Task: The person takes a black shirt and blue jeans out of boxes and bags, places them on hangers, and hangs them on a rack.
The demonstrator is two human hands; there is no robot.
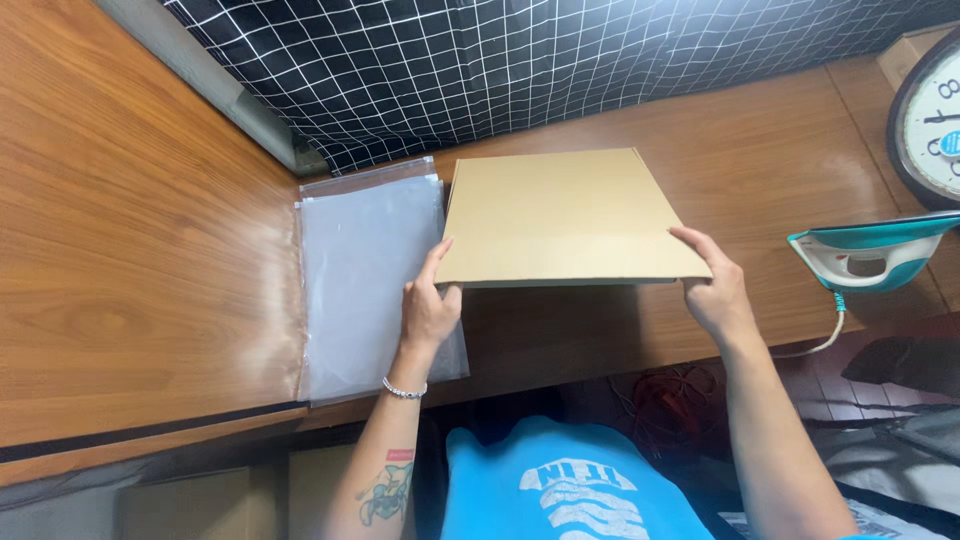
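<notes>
A flat tan cardboard box point(565, 215) is lifted a little off the wooden table point(140, 260), its near edge raised. My left hand point(428, 305) grips the box's near left corner, fingers up along its side. At the near right corner my right hand point(715, 290) holds the edge with the thumb on top. Under and beside my left hand lies a stack of clear plastic bags point(365, 290), flat on the table.
A teal and white clothes iron point(875, 255) stands at the right with its cord hanging over the table edge. A round wall clock point(935, 120) leans at the far right. A black checked cloth point(500, 60) covers the back.
</notes>
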